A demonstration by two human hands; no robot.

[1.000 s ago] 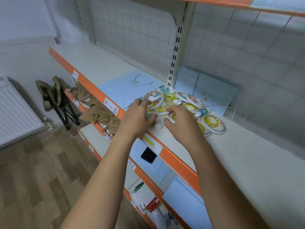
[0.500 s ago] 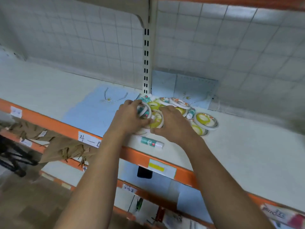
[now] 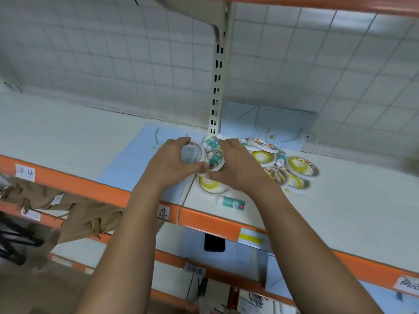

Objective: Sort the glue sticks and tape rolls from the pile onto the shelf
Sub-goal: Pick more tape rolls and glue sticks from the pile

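Of the person, only hands and forearms are shown. The left hand (image 3: 172, 162) and the right hand (image 3: 238, 171) are bare. Their backs are turned to the camera, so the knuckles are made out as low ridges. The left forearm (image 3: 127, 234) is seen from 7 o'clock of the frame up to the wrist, and the right forearm (image 3: 301, 241) from 5 o'clock. Both are uncovered along their whole visible length and are seen broader toward the lower edge and narrower at the wrists. The fingertips are blurred, and nails cannot be told.
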